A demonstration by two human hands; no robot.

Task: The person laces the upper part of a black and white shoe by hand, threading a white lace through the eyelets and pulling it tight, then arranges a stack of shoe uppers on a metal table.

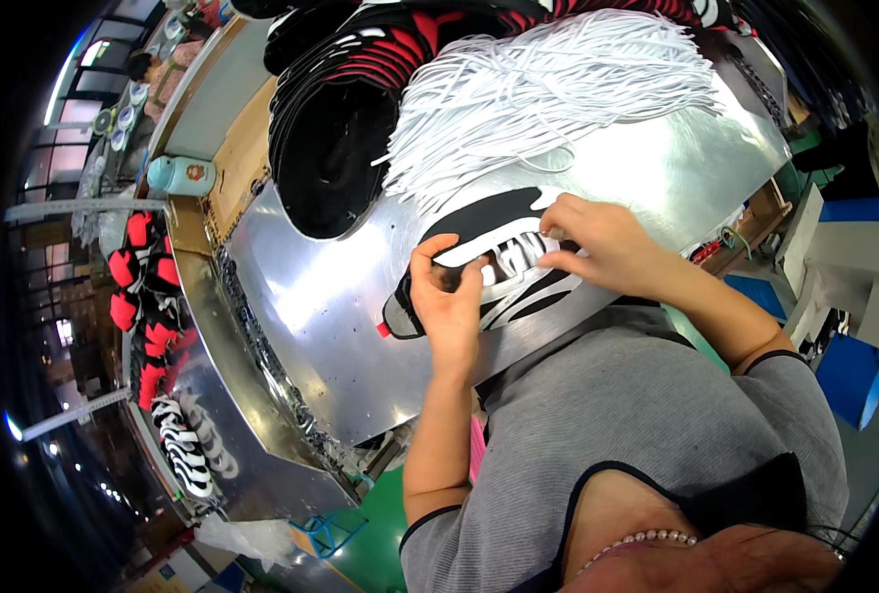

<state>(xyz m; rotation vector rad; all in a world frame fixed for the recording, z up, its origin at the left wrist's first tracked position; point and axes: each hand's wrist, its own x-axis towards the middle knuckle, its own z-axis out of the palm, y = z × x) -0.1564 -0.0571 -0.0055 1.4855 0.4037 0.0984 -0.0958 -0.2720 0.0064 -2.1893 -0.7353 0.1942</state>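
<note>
A black, white and grey shoe upper (477,219) lies on the metal table close in front of me, with a red tab at its left end. White lace (521,253) runs back and forth across its middle opening. My left hand (446,301) is curled round the upper left of the lacing, thumb and forefinger bent at its opening. At the right end of the laced rows is my right hand (602,244), its fingers bent and closed in on the lace. What lies between those fingertips is partly hidden.
A large bundle of white laces (548,84) lies beyond the shoe upper. Nested black and red uppers (331,148) stand left of it. The metal table (311,326) has a raised left edge, with a light blue bottle (182,175) past it. Red and black pieces (148,287) sit farther left.
</note>
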